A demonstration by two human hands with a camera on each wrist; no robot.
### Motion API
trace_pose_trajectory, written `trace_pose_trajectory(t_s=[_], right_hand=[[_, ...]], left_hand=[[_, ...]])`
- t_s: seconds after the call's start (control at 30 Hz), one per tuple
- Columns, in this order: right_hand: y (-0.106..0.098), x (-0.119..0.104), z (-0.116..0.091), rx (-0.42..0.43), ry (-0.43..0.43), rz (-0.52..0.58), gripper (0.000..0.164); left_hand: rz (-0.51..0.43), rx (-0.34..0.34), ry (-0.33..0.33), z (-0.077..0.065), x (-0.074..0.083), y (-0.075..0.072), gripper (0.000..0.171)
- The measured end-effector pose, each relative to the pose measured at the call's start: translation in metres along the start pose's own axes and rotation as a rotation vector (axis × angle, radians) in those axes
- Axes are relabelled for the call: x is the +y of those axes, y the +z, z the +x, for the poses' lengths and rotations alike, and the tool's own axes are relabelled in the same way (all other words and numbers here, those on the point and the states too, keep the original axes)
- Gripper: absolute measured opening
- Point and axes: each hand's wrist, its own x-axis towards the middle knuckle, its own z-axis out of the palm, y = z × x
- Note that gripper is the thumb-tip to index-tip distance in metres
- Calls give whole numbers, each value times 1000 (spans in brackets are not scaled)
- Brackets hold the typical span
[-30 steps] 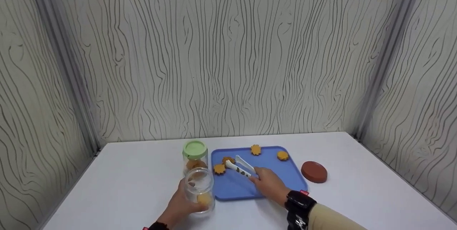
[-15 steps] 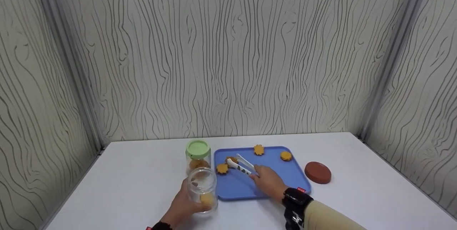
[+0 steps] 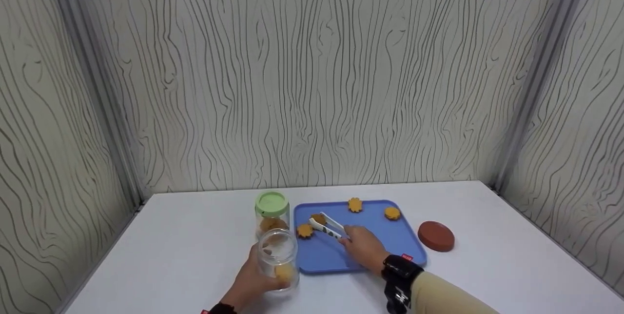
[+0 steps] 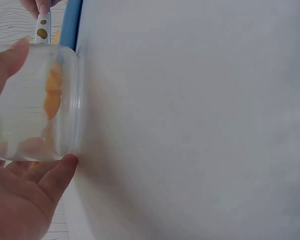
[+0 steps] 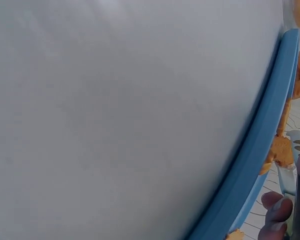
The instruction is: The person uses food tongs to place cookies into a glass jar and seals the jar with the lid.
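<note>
Left hand (image 3: 251, 279): wrapped round the clear jar (image 3: 279, 257)
Right hand (image 3: 365, 249): gripping the white tongs (image 3: 326, 229)
Brown cookie (image 3: 318, 217): over on the blue tray (image 3: 322, 258) by the tongs' tips, ahead and left of that right hand

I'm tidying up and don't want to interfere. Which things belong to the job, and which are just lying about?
In the job:
tongs, in the right hand
open jar, in the left hand
tray
cookies

Lying about, it seems:
green-lidded jar
red lid, though it may fit the open jar
</note>
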Motion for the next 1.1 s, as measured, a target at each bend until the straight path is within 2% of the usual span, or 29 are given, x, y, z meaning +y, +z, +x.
trace_pose_trajectory(t_s=[0.13, 0.3, 0.37, 0.57, 0.9, 1.1], right_hand=[[0, 1, -1, 8, -16, -49, 12], [1, 0, -4, 55, -67, -159, 16], [1, -2, -5, 68, -78, -186, 16], [0, -5, -6, 65, -69, -216, 15], [-12, -1, -16, 126, -114, -207, 21], [-19, 0, -27, 122, -128, -188, 30]], left_hand=[[0, -3, -3, 0, 0, 1, 108], [3, -12, 41, 1, -2, 3, 107], [5, -14, 38, 1, -3, 3, 108], [-5, -20, -1, 2, -3, 3, 111], [-4, -11, 14, -1, 0, 1, 110], [-3, -3, -31, -1, 2, 1, 110]])
